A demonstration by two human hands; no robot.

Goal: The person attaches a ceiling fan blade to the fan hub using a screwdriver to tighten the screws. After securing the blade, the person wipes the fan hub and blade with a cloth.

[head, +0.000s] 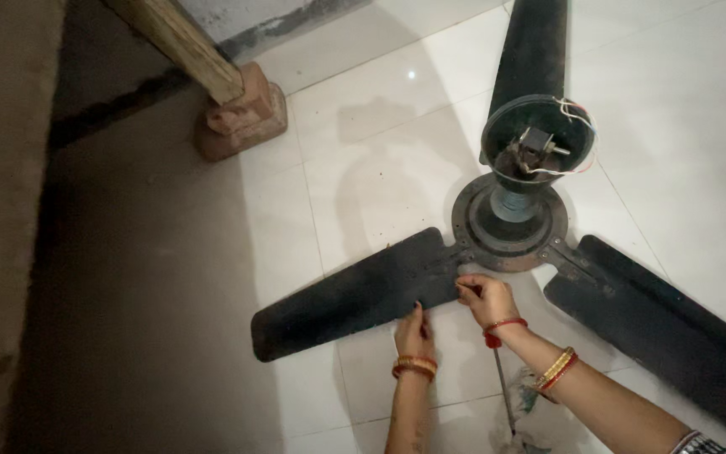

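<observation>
While both hands work low on the white tiled floor (363, 168), the dismantled black metal ceiling fan (510, 223) lies flat before them. Left hand (413, 332): fingers flat, grip empty, pressing the near edge of the dusty black left-hand blade (355, 294). Right hand (485, 298): grip pinched narrow on something small at the blade's root, just below the rusted round hub (506, 244); what it holds is too small to tell. Beyond the hub: open motor cup with loose white wires (573, 113). Judgement: steady downward pressure from the left hand keeps the blade from shifting while the right works the joint.
</observation>
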